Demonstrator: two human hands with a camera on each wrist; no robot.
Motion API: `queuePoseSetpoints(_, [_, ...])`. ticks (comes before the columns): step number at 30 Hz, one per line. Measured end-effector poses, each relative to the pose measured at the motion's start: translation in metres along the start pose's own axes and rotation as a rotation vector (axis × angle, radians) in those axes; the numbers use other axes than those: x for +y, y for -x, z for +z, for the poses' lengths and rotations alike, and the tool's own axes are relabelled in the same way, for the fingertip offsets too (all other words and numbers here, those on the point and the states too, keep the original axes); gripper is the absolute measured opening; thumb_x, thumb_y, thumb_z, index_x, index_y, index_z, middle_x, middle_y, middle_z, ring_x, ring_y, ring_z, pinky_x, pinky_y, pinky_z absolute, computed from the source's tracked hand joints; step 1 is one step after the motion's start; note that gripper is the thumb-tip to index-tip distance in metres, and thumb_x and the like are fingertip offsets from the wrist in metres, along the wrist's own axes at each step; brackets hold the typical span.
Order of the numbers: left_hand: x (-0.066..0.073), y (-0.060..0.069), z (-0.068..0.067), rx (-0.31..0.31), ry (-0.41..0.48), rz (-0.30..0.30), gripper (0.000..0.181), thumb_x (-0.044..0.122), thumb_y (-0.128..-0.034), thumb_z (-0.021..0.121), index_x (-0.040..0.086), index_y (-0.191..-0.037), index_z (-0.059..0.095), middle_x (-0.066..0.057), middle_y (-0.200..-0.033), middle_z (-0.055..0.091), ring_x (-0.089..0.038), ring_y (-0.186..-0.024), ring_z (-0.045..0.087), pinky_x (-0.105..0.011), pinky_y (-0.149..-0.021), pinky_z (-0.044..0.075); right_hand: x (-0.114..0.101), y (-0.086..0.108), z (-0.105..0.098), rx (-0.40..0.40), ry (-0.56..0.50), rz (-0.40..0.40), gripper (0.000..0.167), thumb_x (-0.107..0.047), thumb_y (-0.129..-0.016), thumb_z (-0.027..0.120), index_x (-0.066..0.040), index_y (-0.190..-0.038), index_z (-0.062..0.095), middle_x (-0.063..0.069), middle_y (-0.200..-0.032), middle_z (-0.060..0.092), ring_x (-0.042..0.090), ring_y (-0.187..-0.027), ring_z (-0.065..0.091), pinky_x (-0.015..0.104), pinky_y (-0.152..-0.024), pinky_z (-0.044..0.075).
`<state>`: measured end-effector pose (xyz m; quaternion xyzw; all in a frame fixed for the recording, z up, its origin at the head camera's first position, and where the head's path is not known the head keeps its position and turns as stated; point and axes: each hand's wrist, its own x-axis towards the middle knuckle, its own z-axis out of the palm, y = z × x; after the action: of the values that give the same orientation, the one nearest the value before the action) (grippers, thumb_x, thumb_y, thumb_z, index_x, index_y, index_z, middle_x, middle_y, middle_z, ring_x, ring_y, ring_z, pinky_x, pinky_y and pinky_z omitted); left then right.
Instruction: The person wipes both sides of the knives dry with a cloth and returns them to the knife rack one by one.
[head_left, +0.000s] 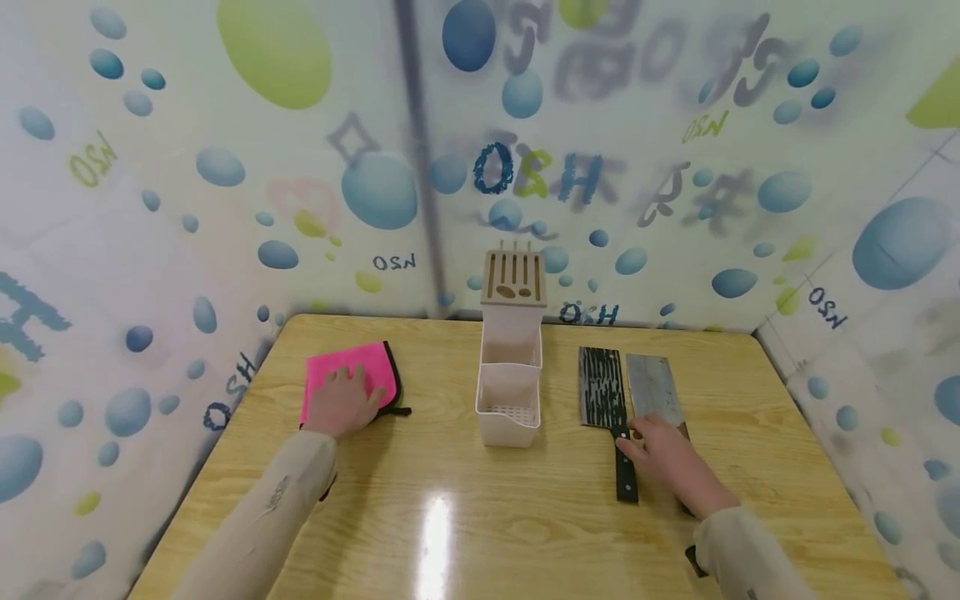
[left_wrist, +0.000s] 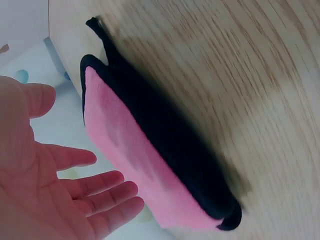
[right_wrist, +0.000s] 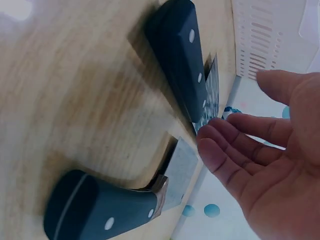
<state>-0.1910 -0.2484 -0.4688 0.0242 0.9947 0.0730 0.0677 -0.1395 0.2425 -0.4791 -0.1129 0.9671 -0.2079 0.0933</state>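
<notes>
My left hand (head_left: 343, 404) is over a pink cloth pad (head_left: 377, 367) with black edging and a small black loop. In the left wrist view its fingers are spread and apart from the pad's pink side. On the right lie two cleavers: one with a black-streaked blade (head_left: 601, 387) and black riveted handle (head_left: 627, 475), the other with a plain grey blade (head_left: 654, 385). Between and above their handles is my right hand (head_left: 667, 458), fingers loosely bent and gripping nothing. The plain cleaver's dark handle (right_wrist: 115, 205) is partly hidden by that hand in the head view.
A white knife and utensil holder (head_left: 510, 429) with a slotted beige top (head_left: 514, 279) stands at the middle back of the wooden table (head_left: 480, 533). Walls with printed blue and green spots (head_left: 378, 190) rise close behind the table and along both sides.
</notes>
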Motion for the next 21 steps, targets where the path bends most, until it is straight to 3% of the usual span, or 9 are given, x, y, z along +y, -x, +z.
queuePoseSetpoints(4, [0.002,-0.006,0.004,-0.026,0.007,-0.035,0.062,0.038,-0.1061,0.046,-0.017,-0.135,0.047,-0.04,-0.129,0.053,-0.054,-0.119,0.054,-0.064,-0.093,0.053,-0.001,0.002,0.004,-0.036,0.006,0.04,0.027,-0.024,-0.101,0.067,0.003,-0.1,0.064,0.012,-0.088,0.058,0.023,-0.074,0.056,0.04,-0.063,0.049])
queuePoseSetpoints(8, [0.002,-0.01,0.009,-0.045,0.015,-0.059,0.065,0.039,-0.1055,0.046,-0.017,-0.138,0.046,-0.04,-0.131,0.052,-0.054,-0.122,0.053,-0.064,-0.096,0.052,-0.003,0.004,0.009,-0.05,0.004,0.064,0.027,-0.023,-0.1,0.069,-0.006,-0.084,0.055,0.006,-0.075,0.051,0.018,-0.064,0.044,0.033,-0.056,0.037])
queuePoseSetpoints(16, [-0.004,-0.015,0.017,-0.032,0.021,-0.081,0.071,0.042,-0.1023,0.054,-0.021,-0.134,0.047,-0.042,-0.129,0.05,-0.055,-0.12,0.052,-0.063,-0.09,0.055,-0.001,0.005,0.021,-0.045,-0.018,0.153,0.034,-0.027,-0.095,0.075,-0.008,-0.078,0.053,0.003,-0.066,0.052,0.015,-0.056,0.048,0.03,-0.051,0.039])
queuePoseSetpoints(21, [-0.008,-0.021,0.017,-0.033,0.053,-0.118,0.071,0.045,-0.0975,0.063,-0.02,-0.124,0.053,-0.043,-0.124,0.051,-0.055,-0.113,0.055,-0.062,-0.085,0.057,0.0,0.004,0.026,-0.044,-0.032,0.181,0.038,-0.028,-0.094,0.076,-0.009,-0.074,0.049,0.004,-0.065,0.05,0.016,-0.055,0.046,0.03,-0.05,0.037])
